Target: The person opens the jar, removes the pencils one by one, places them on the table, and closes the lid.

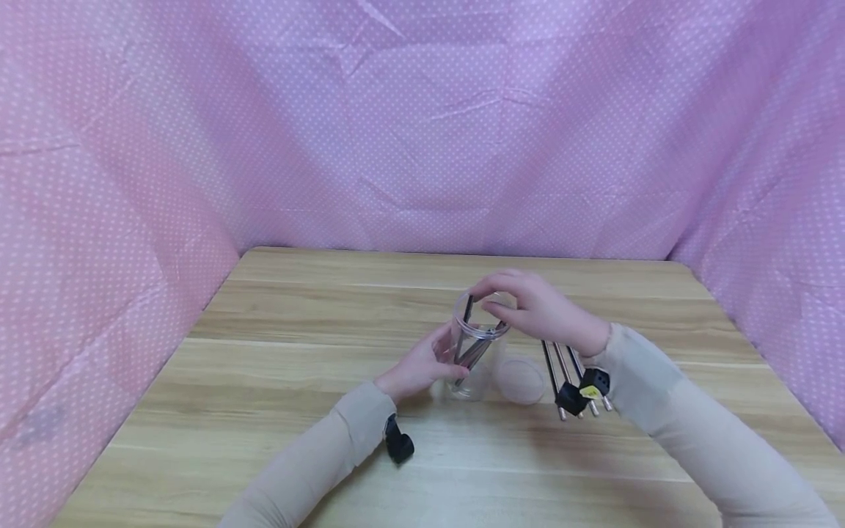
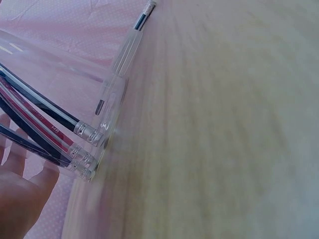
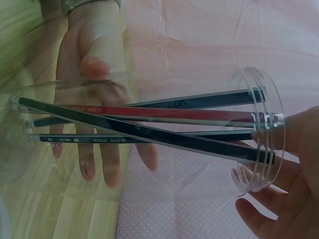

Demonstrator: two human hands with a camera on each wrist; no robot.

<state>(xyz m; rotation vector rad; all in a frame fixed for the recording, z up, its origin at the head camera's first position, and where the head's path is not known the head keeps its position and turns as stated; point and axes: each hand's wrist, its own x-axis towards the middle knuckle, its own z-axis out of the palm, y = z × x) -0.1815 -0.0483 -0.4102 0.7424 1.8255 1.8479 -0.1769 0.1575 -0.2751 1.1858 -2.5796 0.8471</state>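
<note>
A clear plastic jar (image 1: pixel 467 389) stands tilted on the wooden table, with several pencils (image 1: pixel 473 352) leaning inside it. Dark pencils (image 3: pixel 199 144) and a red pencil (image 3: pixel 149 112) show through its wall in the right wrist view. My left hand (image 1: pixel 422 367) holds the jar around its lower side, thumb in front and fingers behind. At the jar's mouth, my right hand (image 1: pixel 535 304) has its thumb and forefinger apart over the rim (image 3: pixel 279 129), fingertips close by the pencil ends.
A round clear lid (image 1: pixel 519 380) lies just right of the jar. Farther right, several more pencils (image 1: pixel 551 370) lie side by side below my right wrist, partly covered by the black wrist camera (image 1: pixel 581 392). A pink dotted curtain (image 1: pixel 422 147) hangs behind the table.
</note>
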